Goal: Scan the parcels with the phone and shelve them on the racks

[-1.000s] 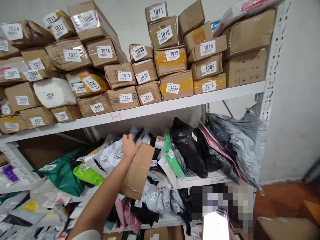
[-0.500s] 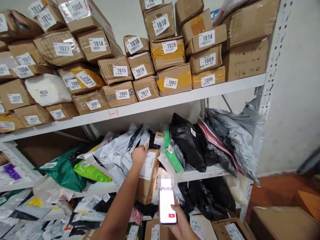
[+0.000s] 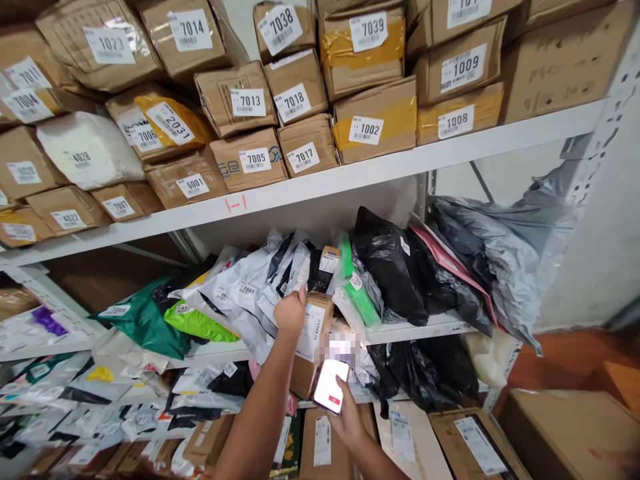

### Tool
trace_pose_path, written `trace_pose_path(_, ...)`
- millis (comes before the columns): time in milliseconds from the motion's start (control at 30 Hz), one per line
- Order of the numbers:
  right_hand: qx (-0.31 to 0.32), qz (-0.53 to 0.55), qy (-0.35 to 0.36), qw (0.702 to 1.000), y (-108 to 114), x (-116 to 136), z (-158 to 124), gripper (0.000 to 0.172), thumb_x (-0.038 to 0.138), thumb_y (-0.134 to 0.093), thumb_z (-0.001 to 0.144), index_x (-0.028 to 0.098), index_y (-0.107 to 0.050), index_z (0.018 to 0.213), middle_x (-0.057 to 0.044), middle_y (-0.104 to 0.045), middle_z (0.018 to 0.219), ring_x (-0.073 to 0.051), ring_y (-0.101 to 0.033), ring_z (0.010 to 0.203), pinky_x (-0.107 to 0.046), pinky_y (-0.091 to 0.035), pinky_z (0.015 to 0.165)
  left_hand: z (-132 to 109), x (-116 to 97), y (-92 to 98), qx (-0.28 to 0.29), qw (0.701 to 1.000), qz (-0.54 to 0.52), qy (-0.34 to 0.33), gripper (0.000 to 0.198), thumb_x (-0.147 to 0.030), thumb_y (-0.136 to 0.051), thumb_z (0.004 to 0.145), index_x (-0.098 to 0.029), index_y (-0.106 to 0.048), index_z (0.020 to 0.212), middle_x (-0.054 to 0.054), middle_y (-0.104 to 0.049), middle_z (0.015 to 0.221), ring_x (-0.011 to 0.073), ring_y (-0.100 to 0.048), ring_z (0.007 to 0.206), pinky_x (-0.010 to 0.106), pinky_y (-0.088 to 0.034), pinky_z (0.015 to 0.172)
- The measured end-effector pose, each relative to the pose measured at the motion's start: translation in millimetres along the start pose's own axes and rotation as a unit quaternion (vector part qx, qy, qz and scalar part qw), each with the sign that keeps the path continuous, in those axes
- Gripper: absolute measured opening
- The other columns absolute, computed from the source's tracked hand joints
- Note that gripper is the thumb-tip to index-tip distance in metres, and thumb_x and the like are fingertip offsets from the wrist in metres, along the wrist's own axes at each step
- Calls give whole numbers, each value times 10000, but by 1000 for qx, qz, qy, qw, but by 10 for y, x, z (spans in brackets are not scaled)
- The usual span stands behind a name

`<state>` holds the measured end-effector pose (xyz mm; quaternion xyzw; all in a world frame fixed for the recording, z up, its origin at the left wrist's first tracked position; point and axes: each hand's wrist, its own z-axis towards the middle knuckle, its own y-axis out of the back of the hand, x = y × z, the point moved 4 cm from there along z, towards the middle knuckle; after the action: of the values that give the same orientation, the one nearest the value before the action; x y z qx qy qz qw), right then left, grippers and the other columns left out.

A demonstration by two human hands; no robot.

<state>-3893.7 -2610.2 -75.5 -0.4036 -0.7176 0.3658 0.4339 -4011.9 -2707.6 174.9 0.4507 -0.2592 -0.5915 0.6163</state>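
Brown cardboard is seen at the left hand (image 3: pixel 290 312), by which a box (image 3: pixel 311 333) with a white label is held, slightly tilted, in front of the middle shelf (image 3: pixel 420 332). The grip is closed on the box's upper left edge; the fingertips are hidden. Part of the box is covered by the left forearm and by a phone (image 3: pixel 331 385). The phone is clasped in the right hand (image 3: pixel 351 415), with the thumb laid over the side of its lit screen, on which a red button is shown. To the left of the box, grey bags (image 3: pixel 255 277) are piled, one marked 7007; to its right, a green packet (image 3: pixel 366 303) is leaned beside a black bag (image 3: pixel 390 267). Numbered cartons (image 3: pixel 257 143) are stacked on the upper shelf (image 3: pixel 350 183).
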Motion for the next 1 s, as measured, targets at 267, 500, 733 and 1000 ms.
trace_pose_path(267,46,25,-17,998,-124,-217,-11,404,391,-846,649,151,-699,939,-77,-778,882,-262,-714,821,-413,-538,837,80,75,-19,79,992,-99,3,748,-627,-215,967,-81,-724,917,253,-707,928,356,-678,964,420,-480,824)
trace_pose_path(500,88,16,-46,995,-332,-129,-316,429,404,-815,708,124,-702,1013,-114,-780,925,-285,-707,934,-472,-511,910,-801,824,32,180,931,-285,-144,702,-469,-665,817,-200,-440,1424,111,-575,1371,230,-553,1252,308,-464,1028)
trace_pose_path(733,64,-31,-27,997,-177,49,-496,610,456,-859,674,105,-660,1132,-130,-768,1015,-292,-712,939,-470,-508,929,-1809,978,-344,-2,889,-457,-3,991,-390,-822,653,-240,-294,1478,142,-385,1439,308,-413,1361,425,-504,1012)
trace_pose_path(1000,17,-186,24,982,14,526,-1287,813,503,-746,826,215,-353,1477,-139,-735,1148,-299,-733,978,-435,-568,844,-1998,705,-570,-105,876,-468,45,875,-292,-831,616,-211,-392,1368,112,-407,1310,266,-430,1265,389,-567,917)
